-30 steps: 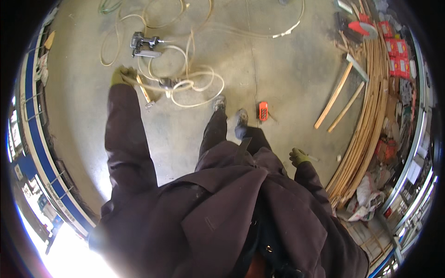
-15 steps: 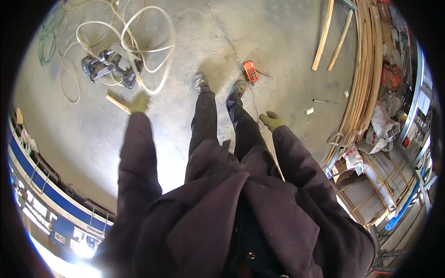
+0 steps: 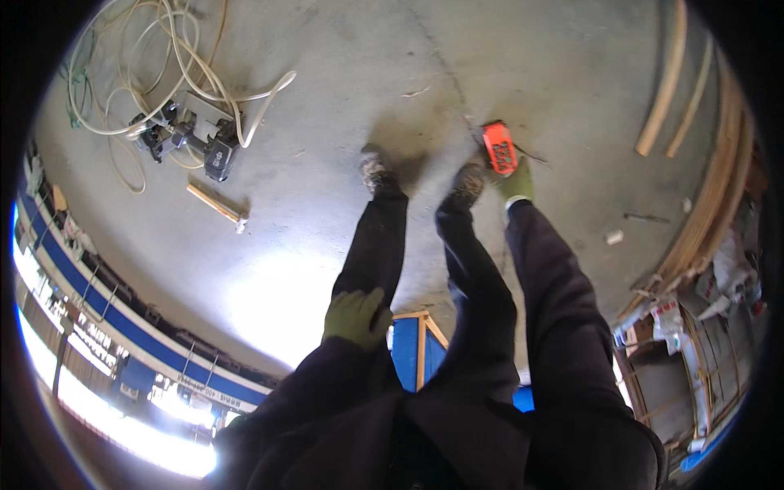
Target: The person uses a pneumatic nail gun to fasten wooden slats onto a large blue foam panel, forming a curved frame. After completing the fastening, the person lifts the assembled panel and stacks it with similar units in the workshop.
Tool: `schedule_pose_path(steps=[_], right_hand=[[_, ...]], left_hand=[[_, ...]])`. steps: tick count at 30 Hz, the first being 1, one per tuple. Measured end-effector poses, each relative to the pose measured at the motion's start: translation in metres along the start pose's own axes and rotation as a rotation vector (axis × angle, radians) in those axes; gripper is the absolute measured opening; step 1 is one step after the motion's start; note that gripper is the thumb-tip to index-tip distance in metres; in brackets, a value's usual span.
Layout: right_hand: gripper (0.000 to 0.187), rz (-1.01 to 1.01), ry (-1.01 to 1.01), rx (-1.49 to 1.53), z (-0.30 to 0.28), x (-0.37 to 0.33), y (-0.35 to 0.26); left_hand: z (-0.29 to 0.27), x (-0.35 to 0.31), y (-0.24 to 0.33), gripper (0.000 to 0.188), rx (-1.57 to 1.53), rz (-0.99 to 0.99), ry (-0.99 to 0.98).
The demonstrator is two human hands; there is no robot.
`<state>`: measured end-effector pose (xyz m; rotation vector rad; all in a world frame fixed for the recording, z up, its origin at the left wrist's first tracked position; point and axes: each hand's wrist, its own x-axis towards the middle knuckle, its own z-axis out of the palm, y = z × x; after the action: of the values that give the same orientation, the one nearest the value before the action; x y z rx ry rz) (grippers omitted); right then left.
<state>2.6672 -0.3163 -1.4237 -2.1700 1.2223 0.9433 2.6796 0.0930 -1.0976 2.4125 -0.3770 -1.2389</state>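
Note:
An orange handheld remote control [image 3: 500,149] with dark buttons lies by the toe of my right shoe. My right hand [image 3: 516,186], in a green glove, is closed on its lower end; the fingers are partly hidden behind it. My left hand [image 3: 356,317], also gloved in green, rests on my left leg near the knee, fingers stretched out and holding nothing. To the left, on the concrete floor, lies a hammer [image 3: 214,203] with a wooden handle.
A black and grey device [image 3: 192,139] sits among looped pale hoses [image 3: 184,61] at the far left. Wooden strips [image 3: 663,82] and a bundle of long slats [image 3: 719,184] lie on the right. A small white piece [image 3: 614,237] is on the floor.
I have bent lower. My right hand has reached forward to the remote control and closed on it. My left hand has moved from beside the hammer back onto my leg.

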Motion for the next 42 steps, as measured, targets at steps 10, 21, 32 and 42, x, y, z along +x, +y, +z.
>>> schedule_pose_path(steps=[10,21,32,42], right_hand=[[0.114,-0.056,0.082,-0.450,0.098,0.111,0.021],[0.077,-1.248,-0.417,-0.298,-0.117,-0.306,-0.064],[0.109,-1.378,-0.043,-0.242,-0.352,-0.580,-0.088],[0.046,-0.620,-1.418,0.888,-0.444,-0.745,-0.121]], left_hand=[[-0.009,0.023,-0.008,0.049,0.080,0.026,0.022],[-0.007,-0.038,0.034,0.093,-0.748,-0.418,0.119],[-0.125,-0.254,0.164,0.075,-1.450,-0.214,0.014],[-0.114,-0.446,0.283,0.088,-1.352,0.285,0.859]])
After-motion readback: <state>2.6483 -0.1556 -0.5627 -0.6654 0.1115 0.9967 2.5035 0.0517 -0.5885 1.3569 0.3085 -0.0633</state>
